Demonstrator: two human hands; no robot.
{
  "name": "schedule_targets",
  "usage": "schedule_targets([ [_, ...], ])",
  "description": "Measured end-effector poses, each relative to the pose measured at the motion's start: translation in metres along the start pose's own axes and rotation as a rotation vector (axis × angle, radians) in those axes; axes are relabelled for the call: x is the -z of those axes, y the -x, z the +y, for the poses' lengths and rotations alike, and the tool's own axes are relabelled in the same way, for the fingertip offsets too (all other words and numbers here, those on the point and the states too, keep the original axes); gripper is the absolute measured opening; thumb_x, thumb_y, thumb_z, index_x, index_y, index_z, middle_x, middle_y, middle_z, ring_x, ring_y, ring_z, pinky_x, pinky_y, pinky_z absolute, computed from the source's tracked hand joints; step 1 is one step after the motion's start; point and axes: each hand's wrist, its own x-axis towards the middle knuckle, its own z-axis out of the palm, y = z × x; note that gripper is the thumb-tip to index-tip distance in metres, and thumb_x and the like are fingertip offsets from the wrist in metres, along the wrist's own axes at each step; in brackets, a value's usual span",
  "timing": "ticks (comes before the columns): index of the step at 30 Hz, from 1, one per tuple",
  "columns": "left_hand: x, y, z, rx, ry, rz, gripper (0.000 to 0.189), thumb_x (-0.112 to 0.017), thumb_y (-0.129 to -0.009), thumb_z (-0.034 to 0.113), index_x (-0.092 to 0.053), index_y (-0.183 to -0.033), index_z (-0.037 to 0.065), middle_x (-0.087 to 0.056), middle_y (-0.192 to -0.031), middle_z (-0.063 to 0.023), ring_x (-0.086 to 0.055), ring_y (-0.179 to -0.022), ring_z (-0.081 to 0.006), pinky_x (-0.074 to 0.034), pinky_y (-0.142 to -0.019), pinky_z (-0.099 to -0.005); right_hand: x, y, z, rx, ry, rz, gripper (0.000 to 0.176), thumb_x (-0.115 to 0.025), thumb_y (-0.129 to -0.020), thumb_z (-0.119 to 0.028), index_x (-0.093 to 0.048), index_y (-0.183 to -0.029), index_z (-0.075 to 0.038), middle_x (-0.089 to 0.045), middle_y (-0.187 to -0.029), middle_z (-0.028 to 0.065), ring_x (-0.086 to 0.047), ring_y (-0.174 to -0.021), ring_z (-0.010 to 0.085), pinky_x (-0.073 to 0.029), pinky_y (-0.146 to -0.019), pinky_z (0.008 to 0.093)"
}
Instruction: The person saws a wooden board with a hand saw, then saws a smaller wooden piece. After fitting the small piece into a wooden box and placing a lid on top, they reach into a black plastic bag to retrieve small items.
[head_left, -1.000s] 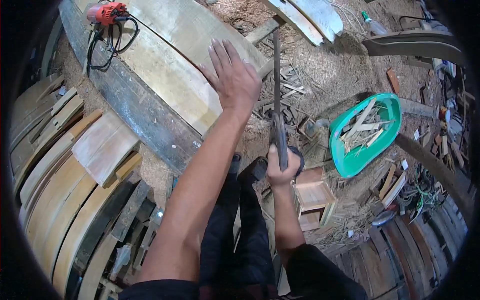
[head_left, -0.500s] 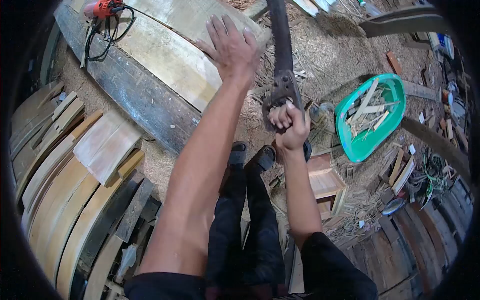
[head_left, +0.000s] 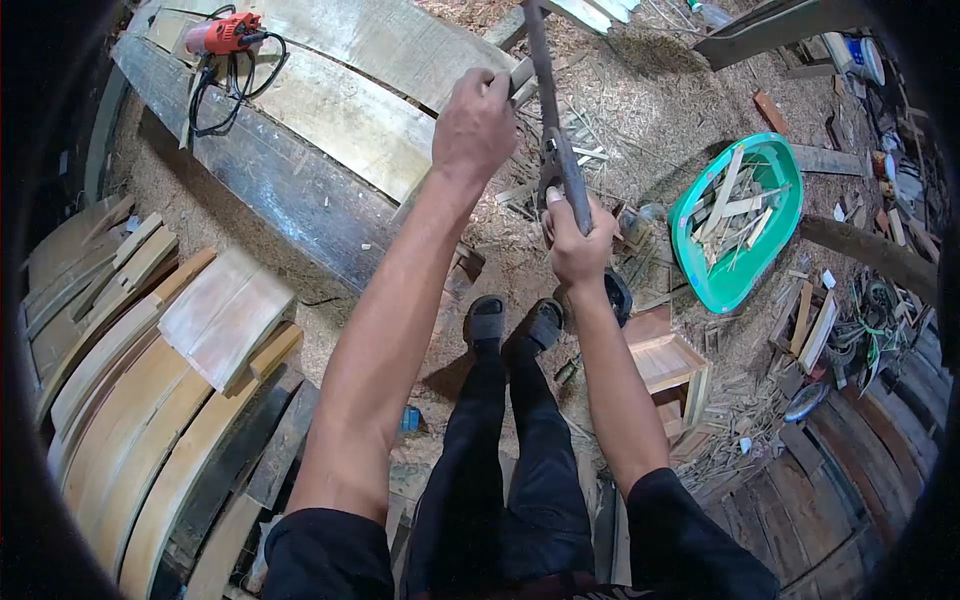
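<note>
Right grip clasps a saw above littered floor; left grip, beside planks, unclear.

Front left, on a pair of boards, a corded trim router, with a long plank along the boards' left side. Farther back on the left, stacked planks, with a short panel on top. At centre, between the boards and a tub, a handsaw in the right hand, with the left hand just left of it. In the tub at right, scrap strips; behind it (to the right of two sandalled feet), a wooden box. At rear right, more planks.
</note>
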Motion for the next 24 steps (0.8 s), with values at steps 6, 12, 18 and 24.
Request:
schedule_targets([
  [6, -0.001, -0.001, -0.009, 0.25, -0.038, -0.084, 0.044, -0.055, -0.094, 0.029, -0.057, -0.132, 0.007, -0.056, -0.127, -0.0173, -0.049, -0.124, -0.0338, -0.029, -0.108, -0.0584, -0.006, -0.006, 0.014, 0.01, 0.175, 0.001, 0.035, -0.065, -0.091, -0.021, -0.05, -0.063, -0.005, -0.043, -0.055, -0.0047, -0.037, -0.052, 0.0069, -0.03, -0.048, 0.0294],
  [12, -0.033, -0.028, -0.011, 0.537, -0.152, -0.035, 0.058, -0.039, -0.103, 0.037, -0.032, -0.154, 0.009, -0.023, -0.162, -0.0184, -0.016, -0.151, -0.0348, -0.005, -0.121, -0.0562, -0.014, -0.003, 0.014, 0.131, 0.268, 0.049, 0.032, -0.065, -0.089, -0.017, -0.052, -0.063, -0.004, -0.04, -0.051, -0.0013, -0.038, -0.048, 0.008, -0.032, -0.045, 0.0306],
  [18, -0.031, -0.028, -0.014, 0.578, -0.114, -0.035, 0.062, -0.042, -0.101, 0.029, -0.027, -0.155, 0.004, -0.02, -0.163, -0.0178, -0.013, -0.152, -0.0336, -0.005, -0.122, -0.0535, -0.006, 0.039, 0.03, 0.221, 0.333, 0.13, 0.032, -0.065, -0.089, -0.014, -0.051, -0.062, -0.004, -0.043, -0.05, 0.0017, -0.041, -0.045, 0.0104, -0.035, -0.044, 0.0322],
  [24, -0.028, -0.031, -0.009, 0.577, -0.179, -0.068, 0.061, -0.042, -0.1, 0.025, -0.027, -0.154, 0.002, -0.02, -0.163, -0.0179, -0.013, -0.152, -0.0332, -0.005, -0.122, -0.0534, -0.013, 0.005, 0.005, 0.179, 0.353, 0.076, 0.032, -0.068, -0.086, -0.012, -0.05, -0.061, -0.004, -0.043, -0.049, 0.0077, -0.046, -0.043, 0.0149, -0.037, -0.045, 0.0331],
])
